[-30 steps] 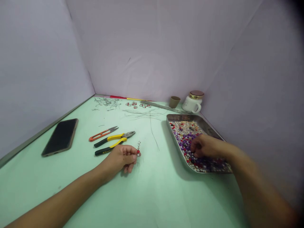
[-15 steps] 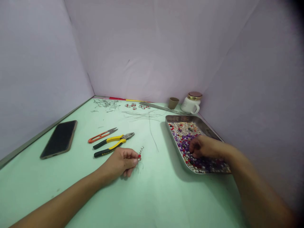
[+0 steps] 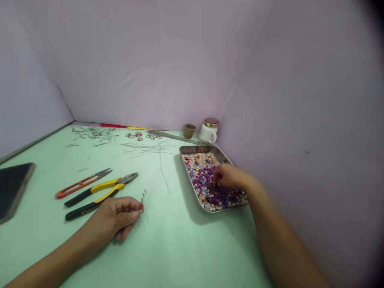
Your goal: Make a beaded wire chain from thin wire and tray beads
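Between the thumb and fingers of my left hand (image 3: 123,218) is a small beaded wire piece (image 3: 143,200), with silver beads and a red one and thin wire ends sticking out below. To the right, my right hand (image 3: 229,176) reaches into a metal tray (image 3: 192,188) of loose beads (image 3: 207,176), purple, red, white and black. Its fingers are curled down among the beads; whether they pinch one is hidden. Yellow-and-black pliers (image 3: 105,194) lie just behind my left hand, beside orange thread snips (image 3: 82,184).
A phone (image 3: 13,192) lies at the left. Toward the back are loose wire scraps (image 3: 96,134), several beaded pieces (image 3: 138,135), long wires (image 3: 162,150), a small brown cup (image 3: 189,131) and a lidded white mug (image 3: 208,131). Pale walls (image 3: 300,120) enclose the table.
The view has turned right, so everything appears further left. My left hand still holds the beaded wire piece; my right hand stays among the beads in the tray.
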Available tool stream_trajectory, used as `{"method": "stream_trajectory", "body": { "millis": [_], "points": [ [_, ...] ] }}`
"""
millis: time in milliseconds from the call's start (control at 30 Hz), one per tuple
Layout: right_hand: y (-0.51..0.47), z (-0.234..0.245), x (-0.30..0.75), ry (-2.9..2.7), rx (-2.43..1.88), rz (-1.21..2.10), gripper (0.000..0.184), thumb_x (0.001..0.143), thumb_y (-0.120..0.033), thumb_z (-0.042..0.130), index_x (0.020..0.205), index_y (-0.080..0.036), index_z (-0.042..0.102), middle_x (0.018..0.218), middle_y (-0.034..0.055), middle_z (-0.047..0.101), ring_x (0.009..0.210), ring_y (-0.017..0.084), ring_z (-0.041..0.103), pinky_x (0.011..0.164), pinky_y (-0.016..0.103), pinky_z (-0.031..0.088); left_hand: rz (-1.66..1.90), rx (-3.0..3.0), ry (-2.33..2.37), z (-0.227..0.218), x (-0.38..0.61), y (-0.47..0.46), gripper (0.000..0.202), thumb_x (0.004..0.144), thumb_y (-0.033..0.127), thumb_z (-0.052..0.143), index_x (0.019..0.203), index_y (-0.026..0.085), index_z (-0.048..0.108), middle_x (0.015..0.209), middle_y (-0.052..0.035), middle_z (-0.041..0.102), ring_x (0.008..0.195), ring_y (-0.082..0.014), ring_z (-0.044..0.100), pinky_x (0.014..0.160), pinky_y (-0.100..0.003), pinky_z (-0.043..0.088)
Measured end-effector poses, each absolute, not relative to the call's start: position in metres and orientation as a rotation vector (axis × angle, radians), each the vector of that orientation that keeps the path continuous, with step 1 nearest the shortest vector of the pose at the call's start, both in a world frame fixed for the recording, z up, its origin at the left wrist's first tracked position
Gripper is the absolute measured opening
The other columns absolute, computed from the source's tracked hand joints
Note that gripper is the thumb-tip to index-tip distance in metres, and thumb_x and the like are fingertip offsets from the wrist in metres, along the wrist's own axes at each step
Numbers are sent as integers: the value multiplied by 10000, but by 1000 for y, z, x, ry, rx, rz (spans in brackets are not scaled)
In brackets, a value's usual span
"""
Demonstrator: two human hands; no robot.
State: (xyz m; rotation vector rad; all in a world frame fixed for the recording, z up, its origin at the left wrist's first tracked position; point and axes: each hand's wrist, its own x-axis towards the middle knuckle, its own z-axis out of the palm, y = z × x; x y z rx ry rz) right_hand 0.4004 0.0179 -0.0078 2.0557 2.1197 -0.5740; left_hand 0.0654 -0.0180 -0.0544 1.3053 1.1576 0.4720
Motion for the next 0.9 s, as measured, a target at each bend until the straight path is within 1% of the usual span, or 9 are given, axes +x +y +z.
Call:
{"method": "stream_trajectory", "body": {
  "millis": [100,167,267,333,400,500,600,700,900],
  "points": [
    [15,-1,402,2133,2061,-572,179,587,-107,573,730,-170,660,668,9,646,593,127,552,481,188,353,462,1298,1166,-55,65,-18,266,671,401,567,719,143,525,354,57,449,343,-57,310,389,-190,227],
    [13,2,398,2155,2043,-586,129,605,-177,605,720,-180,663,657,0,647,589,126,553,482,190,354,457,1309,1183,-55,65,-18,273,677,406,567,737,143,525,359,58,449,349,-60,315,393,-191,227],
    [12,2,386,2218,1989,-578,155,639,-287,621,744,-187,674,676,4,658,606,129,562,505,196,361,449,1328,1193,-56,64,-18,267,693,401,560,753,143,525,362,59,448,356,-62,314,396,-191,227],
    [13,-1,377,2230,1954,-539,183,650,-325,622,753,-186,679,693,12,664,618,132,570,516,199,361,450,1328,1187,-56,64,-18,270,697,402,558,760,142,524,363,60,449,358,-61,309,397,-190,224],
    [14,-6,371,2205,1950,-481,182,634,-324,638,741,-183,679,694,21,663,617,138,574,509,203,354,448,1319,1178,-56,63,-17,277,688,407,567,754,141,523,361,58,451,355,-60,305,396,-191,223],
    [15,-12,366,2186,1946,-434,139,594,-248,657,715,-183,677,695,26,661,625,146,578,506,206,342,452,1297,1170,-55,64,-17,264,683,395,577,735,142,522,363,57,453,354,-58,306,398,-193,228],
    [14,-13,364,2193,1925,-403,120,583,-193,639,697,-180,673,688,32,657,635,154,576,498,211,327,471,1294,1159,-53,65,-19,211,706,348,561,737,143,525,375,56,461,358,-56,317,401,-190,234],
    [14,-11,362,2179,1919,-381,110,586,-177,628,688,-171,669,681,42,655,631,158,577,487,213,318,486,1292,1139,-54,65,-19,180,711,320,553,742,145,527,372,58,461,353,-58,329,396,-189,239],
    [13,-10,362,2170,1902,-384,169,566,-211,663,734,-202,669,728,19,664,681,163,589,518,211,334,472,1299,1161,-60,63,-16,235,691,370,572,742,143,533,363,55,463,339,-56,320,380,-189,231]
  ]
}}
